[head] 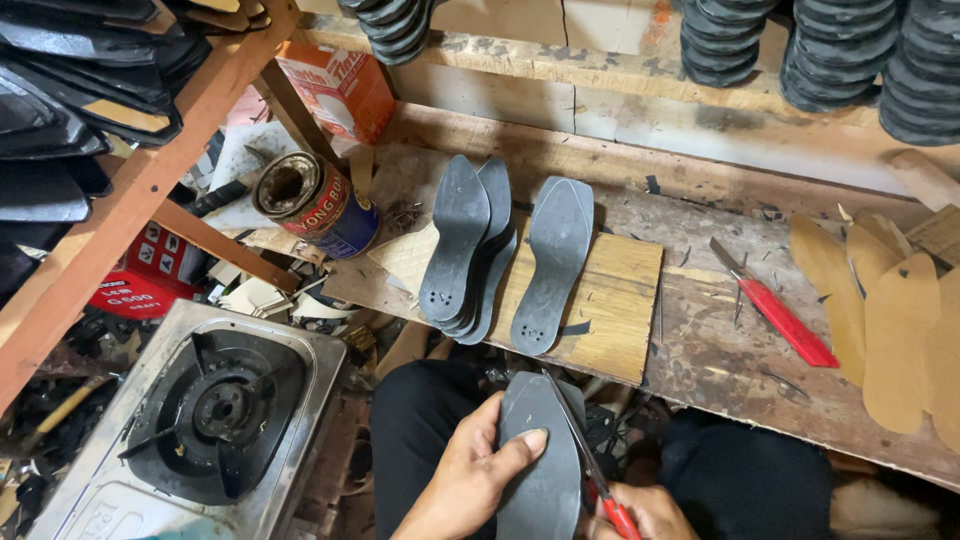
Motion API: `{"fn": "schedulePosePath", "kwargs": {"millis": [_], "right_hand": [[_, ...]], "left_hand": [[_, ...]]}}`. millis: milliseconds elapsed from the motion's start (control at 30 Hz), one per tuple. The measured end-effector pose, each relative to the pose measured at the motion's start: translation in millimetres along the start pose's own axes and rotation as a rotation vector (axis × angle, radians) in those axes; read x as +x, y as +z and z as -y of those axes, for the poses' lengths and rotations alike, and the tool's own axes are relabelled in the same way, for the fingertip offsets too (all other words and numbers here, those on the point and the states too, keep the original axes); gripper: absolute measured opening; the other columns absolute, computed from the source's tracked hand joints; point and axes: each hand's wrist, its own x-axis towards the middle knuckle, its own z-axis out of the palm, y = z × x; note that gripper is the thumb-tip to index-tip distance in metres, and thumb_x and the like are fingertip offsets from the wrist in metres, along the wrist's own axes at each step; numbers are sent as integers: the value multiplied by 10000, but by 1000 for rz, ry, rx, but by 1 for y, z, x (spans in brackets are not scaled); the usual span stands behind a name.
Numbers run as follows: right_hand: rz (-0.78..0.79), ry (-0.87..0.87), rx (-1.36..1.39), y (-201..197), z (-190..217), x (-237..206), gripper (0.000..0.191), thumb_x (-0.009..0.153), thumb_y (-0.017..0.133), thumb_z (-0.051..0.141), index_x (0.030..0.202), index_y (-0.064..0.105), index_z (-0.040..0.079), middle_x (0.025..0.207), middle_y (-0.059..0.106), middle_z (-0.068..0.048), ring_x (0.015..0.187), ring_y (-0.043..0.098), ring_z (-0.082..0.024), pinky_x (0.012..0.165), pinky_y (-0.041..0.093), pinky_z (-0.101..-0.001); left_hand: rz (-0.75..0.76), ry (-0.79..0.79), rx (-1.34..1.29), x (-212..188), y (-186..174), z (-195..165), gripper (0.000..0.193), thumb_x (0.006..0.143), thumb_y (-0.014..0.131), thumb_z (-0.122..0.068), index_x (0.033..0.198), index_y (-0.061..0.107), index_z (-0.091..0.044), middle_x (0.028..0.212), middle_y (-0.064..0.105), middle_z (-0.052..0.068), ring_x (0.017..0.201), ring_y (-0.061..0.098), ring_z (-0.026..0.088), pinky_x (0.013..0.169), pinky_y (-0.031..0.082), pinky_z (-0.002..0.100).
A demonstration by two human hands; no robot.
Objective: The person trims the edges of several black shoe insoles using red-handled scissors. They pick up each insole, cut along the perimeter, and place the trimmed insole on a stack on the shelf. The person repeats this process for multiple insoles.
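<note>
My left hand [468, 472] grips a dark grey shoe sole [540, 470] from its left side, thumb across the face. My right hand [640, 512] holds red-handled scissors [590, 465], whose blades lie along the sole's right edge. Both hands are low in the view, above my lap in dark trousers. On the bench ahead, a stack of grey soles [466, 250] lies beside a single grey sole [552, 262] on a wooden board [610, 300].
A red-handled knife [778, 315] and tan insole pieces [885, 320] lie on the worn bench at right. A tipped tin can [318, 205] sits at left. A gas stove [215, 410] stands lower left. Black sole stacks fill the shelves above.
</note>
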Motion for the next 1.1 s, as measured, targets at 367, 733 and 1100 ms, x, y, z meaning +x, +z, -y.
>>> {"fn": "schedulePosePath", "kwargs": {"millis": [367, 733, 1100], "right_hand": [[121, 240, -174, -10, 72, -22, 273, 867, 795, 293, 858, 734, 27, 676, 635, -14, 628, 601, -105, 606, 471, -277], [18, 130, -164, 13, 51, -16, 262, 828, 788, 296, 898, 743, 47, 702, 676, -28, 668, 652, -110, 648, 502, -282], [7, 116, -210, 8, 58, -17, 246, 789, 798, 289, 902, 749, 77, 693, 697, -28, 676, 683, -110, 663, 519, -283]], "left_hand": [[53, -83, 13, -3, -9, 2, 350, 914, 682, -69, 1248, 621, 14, 1015, 701, 14, 920, 626, 71, 844, 522, 242], [117, -75, 50, -10, 1, 2, 347, 920, 681, -58, 1257, 623, 7, 1040, 698, 0, 938, 620, 63, 876, 524, 242], [175, -90, 76, -11, 0, -14, 347, 931, 664, -64, 1266, 622, 17, 1067, 695, 9, 974, 615, 74, 908, 507, 244]]}}
